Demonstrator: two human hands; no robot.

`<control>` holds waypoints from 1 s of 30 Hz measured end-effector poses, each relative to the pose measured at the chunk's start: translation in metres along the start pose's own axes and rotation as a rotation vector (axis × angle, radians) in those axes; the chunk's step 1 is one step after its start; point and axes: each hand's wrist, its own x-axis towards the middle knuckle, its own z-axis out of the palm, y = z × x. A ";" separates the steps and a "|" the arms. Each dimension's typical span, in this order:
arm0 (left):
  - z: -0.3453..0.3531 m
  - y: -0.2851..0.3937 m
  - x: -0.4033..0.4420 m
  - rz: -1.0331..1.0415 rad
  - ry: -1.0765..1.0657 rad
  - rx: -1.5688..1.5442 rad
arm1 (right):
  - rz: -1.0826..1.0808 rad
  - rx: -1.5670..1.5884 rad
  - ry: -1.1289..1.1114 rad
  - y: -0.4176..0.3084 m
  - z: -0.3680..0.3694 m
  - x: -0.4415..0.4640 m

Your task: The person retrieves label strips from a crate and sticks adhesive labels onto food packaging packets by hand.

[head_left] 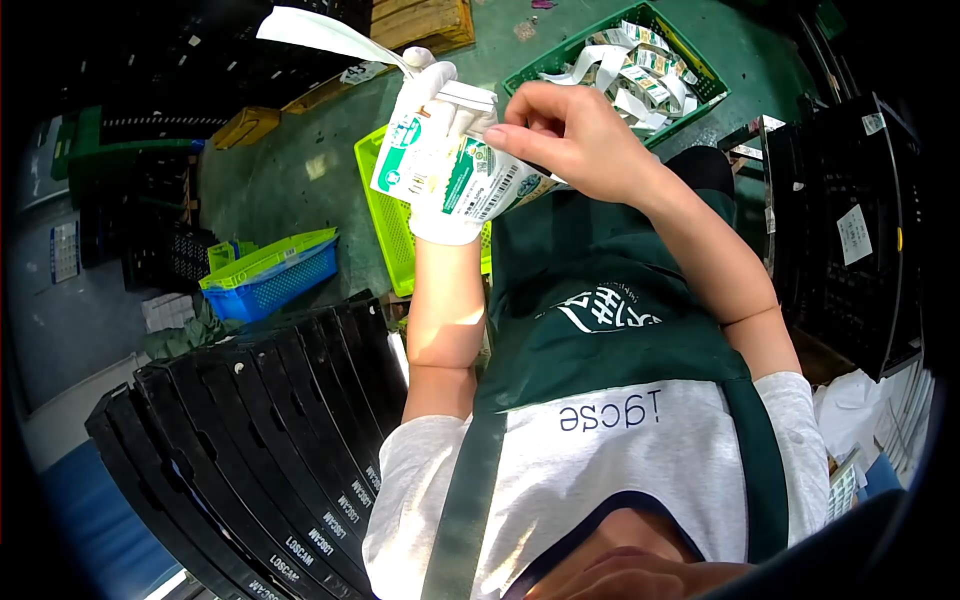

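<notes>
My left hand (428,85), in a white glove, grips printed green-and-white packets (478,183) at the upper middle of the head view. Barcodes and small print show on them. A blank white strip (325,36) sticks out from the top of this hand toward the upper left. Bare and with its fingers curled, my right hand (578,140) is at the right side of the packets. Its thumb tip touches or lies just over their edge, and whatever is between its fingers is hidden.
Beyond my right hand, a green crate (715,88) holds several similar packets and white strips. A lime-green basket (398,240) is under my left forearm. Blue and green baskets (275,275) are on the left floor. Black crates (250,430) stand at lower left, with a dark rack (850,290) at right.
</notes>
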 end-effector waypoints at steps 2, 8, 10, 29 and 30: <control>-0.002 0.002 0.001 0.002 -0.026 0.013 | -0.035 0.023 -0.113 0.002 0.001 -0.002; -0.028 -0.018 0.017 -0.031 0.020 -0.001 | 0.003 0.425 -0.148 -0.006 0.006 0.006; -0.077 -0.059 0.026 -0.111 -0.297 -0.264 | -0.064 0.345 -0.039 -0.003 0.009 0.012; -0.044 -0.022 0.022 -0.246 -0.160 -0.175 | -0.178 -0.061 0.107 0.004 -0.008 -0.024; -0.038 -0.019 0.019 -0.120 -0.151 0.221 | -0.205 -0.084 0.118 0.005 -0.006 -0.022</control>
